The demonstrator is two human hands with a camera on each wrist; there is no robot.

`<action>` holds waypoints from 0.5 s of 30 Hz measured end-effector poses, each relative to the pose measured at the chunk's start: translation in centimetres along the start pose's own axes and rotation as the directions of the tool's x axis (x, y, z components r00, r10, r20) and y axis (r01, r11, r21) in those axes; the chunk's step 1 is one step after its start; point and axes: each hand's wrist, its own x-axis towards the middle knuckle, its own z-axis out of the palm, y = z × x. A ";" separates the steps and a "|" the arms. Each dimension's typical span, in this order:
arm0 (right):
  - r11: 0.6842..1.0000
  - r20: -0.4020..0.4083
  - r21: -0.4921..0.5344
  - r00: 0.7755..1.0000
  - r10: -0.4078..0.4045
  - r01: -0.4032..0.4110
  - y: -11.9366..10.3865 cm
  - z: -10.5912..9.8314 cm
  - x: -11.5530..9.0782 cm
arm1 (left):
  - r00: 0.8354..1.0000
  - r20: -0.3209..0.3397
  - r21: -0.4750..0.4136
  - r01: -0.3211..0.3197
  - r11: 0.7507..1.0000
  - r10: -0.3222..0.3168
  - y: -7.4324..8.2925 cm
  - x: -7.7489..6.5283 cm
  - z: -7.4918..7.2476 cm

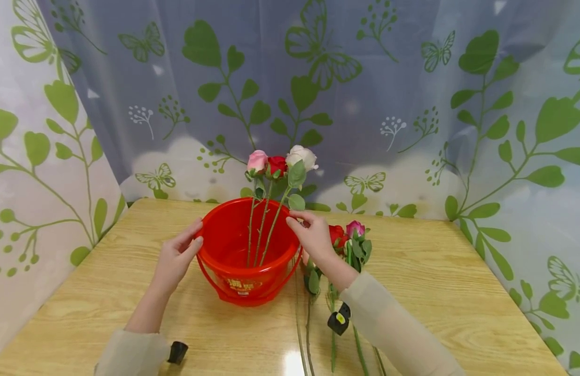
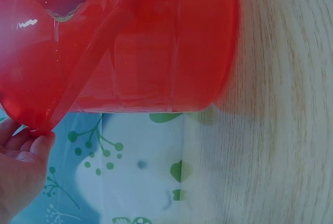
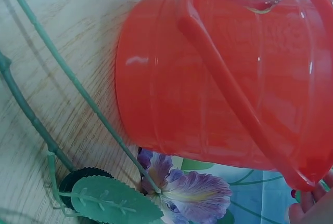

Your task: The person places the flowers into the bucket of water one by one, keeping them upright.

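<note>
A red plastic bucket [image 1: 271, 286] stands upright on the table, its handle [image 3: 231, 94] hanging down at the front. My left hand [image 1: 173, 261] grips the rim on the left side; in the left wrist view its thumb and fingers pinch the edge by the handle joint. On the right side of the rim, my right hand [image 1: 315, 237] holds the edge with thumb and fingers. Three artificial roses lean inside the bucket: a pink one [image 1: 257, 161], a red one [image 1: 276, 167] and a white one [image 1: 301, 157], their heads above the far rim.
Right of the bucket, several more artificial flowers lie on the wooden table [image 1: 440, 282], among them a magenta one [image 1: 355, 228], partly hidden by my right arm. A purple flower [image 3: 200, 195] shows close to the bucket. A leaf-patterned curtain [image 1: 365, 104] hangs behind the table.
</note>
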 end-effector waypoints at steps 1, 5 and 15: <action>1.000 0.003 -0.004 1.000 -0.022 0.022 0.0 -0.1 -0.1 | 1.000 0.001 0.003 0.002 1.000 -0.002 0.0 0.0 0.0; 0.998 0.023 -0.001 0.998 -0.066 0.066 0.0 -0.6 -0.7 | 1.000 0.005 0.004 0.009 1.000 -0.009 0.1 0.0 0.0; 0.999 0.077 0.024 0.996 -0.040 0.038 0.2 -2.9 -2.8 | 1.000 0.003 -0.009 0.012 1.000 -0.012 0.2 0.0 -0.1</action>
